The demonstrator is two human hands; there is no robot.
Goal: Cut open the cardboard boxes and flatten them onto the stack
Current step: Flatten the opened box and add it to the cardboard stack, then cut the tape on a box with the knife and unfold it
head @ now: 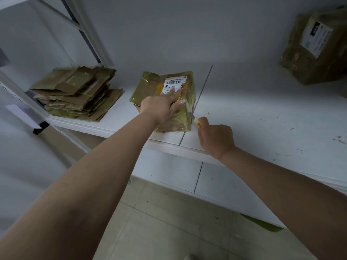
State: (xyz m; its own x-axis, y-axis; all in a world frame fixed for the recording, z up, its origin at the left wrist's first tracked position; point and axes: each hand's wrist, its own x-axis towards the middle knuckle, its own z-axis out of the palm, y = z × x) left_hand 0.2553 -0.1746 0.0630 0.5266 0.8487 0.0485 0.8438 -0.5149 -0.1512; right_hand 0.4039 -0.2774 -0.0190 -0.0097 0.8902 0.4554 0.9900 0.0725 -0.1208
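Left hand (165, 105) is flat on the box (165, 102), fingers straight and spread, pressing down over its white label (173, 85). The box lies taped and low on the white shelf (253, 109), close to the front edge, just left of the seam between two shelf boards. Right hand (216, 137) is curled tight round a knife (193, 117), yellow handle poking out of the fist, and the short blade meets the box at its right side near the front corner. Off toward the shelf's left end sits the stack (78, 91) of flattened cardboard, apart from the box, close by the rack's upright. Far at the right back corner stands another box (317, 45), taped, label facing out, well away from both hands. Below the shelf, pale floor tiles (169, 222).
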